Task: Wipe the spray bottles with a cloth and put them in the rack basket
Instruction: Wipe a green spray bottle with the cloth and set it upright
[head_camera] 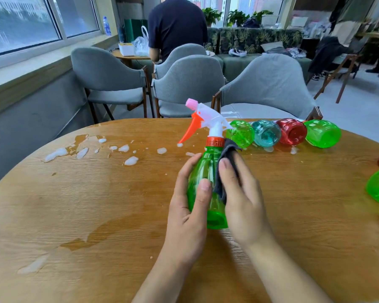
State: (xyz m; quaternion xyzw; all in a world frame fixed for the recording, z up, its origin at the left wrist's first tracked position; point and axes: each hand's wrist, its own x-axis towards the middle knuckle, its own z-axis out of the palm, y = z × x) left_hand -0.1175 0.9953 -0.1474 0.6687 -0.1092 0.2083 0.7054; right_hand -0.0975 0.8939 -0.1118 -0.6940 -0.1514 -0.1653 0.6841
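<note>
At the frame's centre the held bottle (208, 189) is clear green with an orange-red collar, a white spray head, an orange trigger and a pink nozzle tip, and the cloth (227, 162) against it is dark grey. Along the far edge of the light-brown, wood-grained table (96, 193) lie a green (241, 133), a teal (266, 132), a red (291, 131) and another green bottle (323, 133), with white foam blobs (127, 153) at centre left. Behind are grey chairs (109, 71) and a dark green leaf-patterned sofa (256, 39).
</note>
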